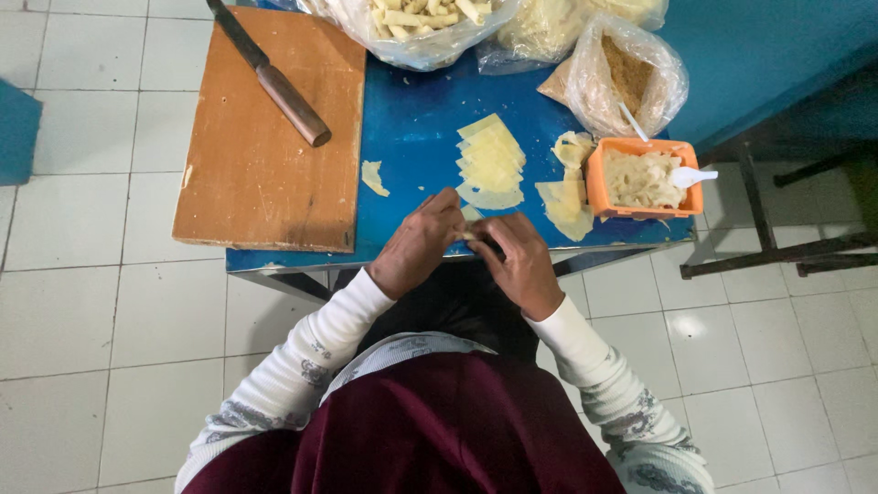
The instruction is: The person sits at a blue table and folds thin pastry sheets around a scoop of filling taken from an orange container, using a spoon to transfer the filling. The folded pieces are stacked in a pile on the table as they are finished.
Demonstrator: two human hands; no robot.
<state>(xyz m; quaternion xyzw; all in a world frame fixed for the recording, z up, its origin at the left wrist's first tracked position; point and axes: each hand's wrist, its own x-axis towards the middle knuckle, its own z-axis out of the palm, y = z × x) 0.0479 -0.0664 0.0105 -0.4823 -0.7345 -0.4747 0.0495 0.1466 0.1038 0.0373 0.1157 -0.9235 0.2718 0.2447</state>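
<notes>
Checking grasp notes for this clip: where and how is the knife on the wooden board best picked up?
Probably by the brown handle, the thick rounded end pointing toward the person. The knife lies flat and slanted on the cutting board, blade toward the far edge. Come from above, near side, fingers closing across the handle, clear of the blade.

Soft, even daylight is falling from above, glaring faintly on the floor tiles [688, 326], while the hands are blurring slightly.
</notes>
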